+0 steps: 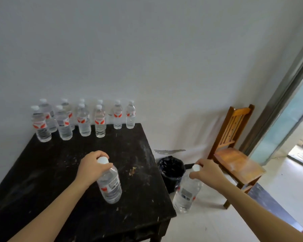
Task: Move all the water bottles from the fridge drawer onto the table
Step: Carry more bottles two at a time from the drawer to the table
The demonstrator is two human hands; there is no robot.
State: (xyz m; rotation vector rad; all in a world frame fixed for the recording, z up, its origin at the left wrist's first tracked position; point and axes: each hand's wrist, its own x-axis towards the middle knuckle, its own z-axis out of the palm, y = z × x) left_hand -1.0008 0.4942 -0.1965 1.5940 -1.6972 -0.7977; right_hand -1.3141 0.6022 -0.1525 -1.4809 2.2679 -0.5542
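Table (51, 172) ahead: 2 outstretched hands (93, 165) (208, 173) grip bottles (110, 186) (187, 194) by necks.

One head-worn wide-angle view looks forward and down, near the table (42, 172), toward the wall (147, 49).

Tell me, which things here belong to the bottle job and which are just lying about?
Job: left hand, gripping one bottle; right hand, gripping another bottle; standing bottles; black table.
Lying about: wooden chair; black bin.
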